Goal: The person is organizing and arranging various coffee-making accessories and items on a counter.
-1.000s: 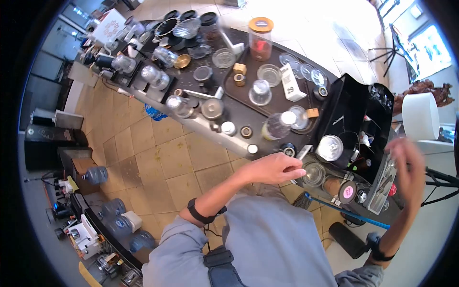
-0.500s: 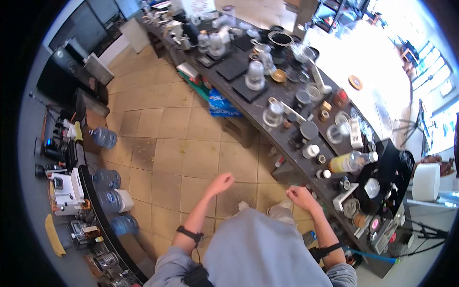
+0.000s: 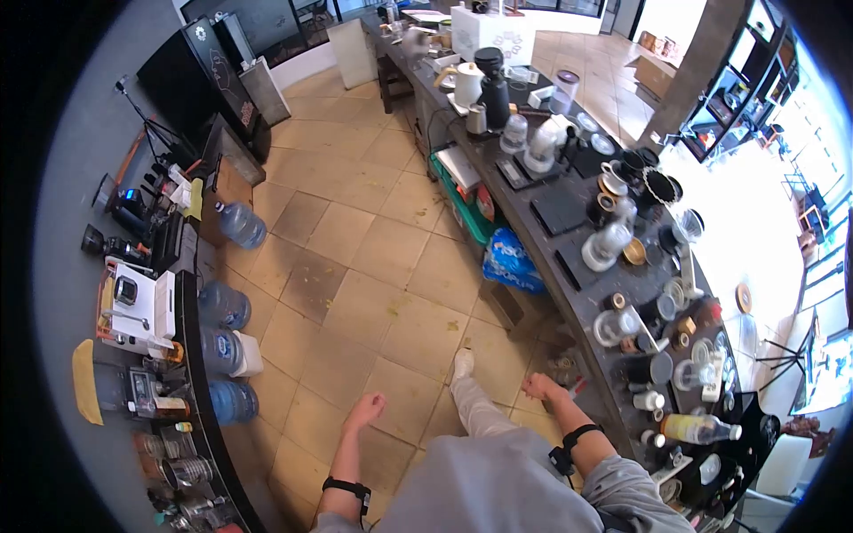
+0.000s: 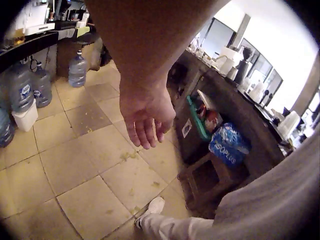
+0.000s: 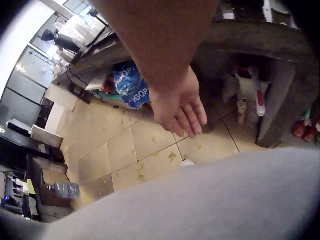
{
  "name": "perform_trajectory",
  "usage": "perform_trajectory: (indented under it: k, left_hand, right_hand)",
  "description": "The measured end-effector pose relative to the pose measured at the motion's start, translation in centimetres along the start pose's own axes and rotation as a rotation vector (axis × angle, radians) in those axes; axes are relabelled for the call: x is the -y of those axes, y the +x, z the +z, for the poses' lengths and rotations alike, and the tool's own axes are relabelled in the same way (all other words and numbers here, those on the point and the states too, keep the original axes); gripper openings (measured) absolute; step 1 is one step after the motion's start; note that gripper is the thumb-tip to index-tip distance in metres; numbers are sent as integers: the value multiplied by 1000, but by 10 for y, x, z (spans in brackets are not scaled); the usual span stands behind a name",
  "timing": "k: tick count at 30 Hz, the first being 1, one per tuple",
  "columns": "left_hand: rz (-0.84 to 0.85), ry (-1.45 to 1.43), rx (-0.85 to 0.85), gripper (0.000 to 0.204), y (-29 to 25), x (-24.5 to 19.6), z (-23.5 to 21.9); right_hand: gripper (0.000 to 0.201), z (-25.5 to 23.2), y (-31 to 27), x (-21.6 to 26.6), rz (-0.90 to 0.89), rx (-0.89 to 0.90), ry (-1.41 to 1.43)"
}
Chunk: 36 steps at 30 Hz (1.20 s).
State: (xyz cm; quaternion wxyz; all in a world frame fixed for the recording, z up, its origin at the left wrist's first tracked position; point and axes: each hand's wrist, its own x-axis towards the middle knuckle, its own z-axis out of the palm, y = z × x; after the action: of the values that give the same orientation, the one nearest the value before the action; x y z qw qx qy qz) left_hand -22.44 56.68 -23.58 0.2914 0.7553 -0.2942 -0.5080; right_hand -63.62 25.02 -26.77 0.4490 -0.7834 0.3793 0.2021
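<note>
My left hand [image 3: 364, 411] hangs over the tiled floor with nothing in it. In the left wrist view that same hand [image 4: 147, 117] has its fingers loose and pointing down. My right hand [image 3: 544, 388] hangs near the long dark counter [image 3: 555, 222], also holding nothing. Seen from the right wrist, the right hand [image 5: 180, 110] shows its palm with fingers relaxed. Closest to it on the counter are a white-capped jar [image 3: 649, 401] and a bottle with a yellow label [image 3: 697, 428].
Glass jars, brewers and black scales crowd the counter, with a white kettle [image 3: 468, 84] farther along. Below stand a blue plastic pack [image 3: 513, 259] and a green crate [image 3: 462, 209]. Large water bottles [image 3: 233, 401] line the left counter [image 3: 191, 355]. One shoe [image 3: 463, 362] is ahead on the floor.
The person has turned left and stepped along the counter. Both hands, earlier raised near the counter's right end, have dropped to the sides; the right hand came away from the tray there.
</note>
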Motion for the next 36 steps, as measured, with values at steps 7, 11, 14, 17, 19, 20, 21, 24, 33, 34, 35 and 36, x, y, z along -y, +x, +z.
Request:
perform_trajectory:
  k: [7, 11, 14, 17, 19, 20, 21, 24, 33, 34, 35, 36]
  left_hand:
    - [15, -121, -166, 15, 75, -38, -104]
    - [-147, -274, -200, 17, 99, -47, -150]
    - [-266, -331, -224, 15, 121, -22, -177]
    - [-354, -371, -176, 15, 146, 23, -208]
    - [-412, -439, -122, 14, 169, 28, -243]
    - [-452, -420, -50, 14, 198, 24, -276]
    - [-492, -407, 4, 14, 215, 20, -302]
    - [-488, -397, -43, 14, 287, 25, -379]
    - [-99, -215, -3, 17, 535, -167, -582]
    - [-87, -180, -2, 18, 546, -179, -584]
    - [-83, -124, 30, 19, 599, -198, -603]
    - [-92, -111, 40, 19, 635, -210, -612]
  right_hand:
    - [27, -67, 208, 8, 102, 210, 12]
    - [27, -182, 245, 150, -156, -82, -106]
    - [29, -229, 286, 219, -94, -83, 42]
    - [32, -264, 329, 261, -157, -91, 147]
    - [29, -287, 362, 276, -141, -75, 42]
    - [26, -298, 393, 275, -115, -67, -62]
    - [24, -304, 416, 279, -62, -41, -79]
    - [22, -335, 440, 298, 48, 10, 7]
    - [25, -399, 544, 376, 83, -105, 159]
    - [25, -402, 544, 384, 58, -119, 167]
    - [25, -416, 567, 399, 76, -127, 195]
    - [26, -428, 583, 413, 80, -117, 203]
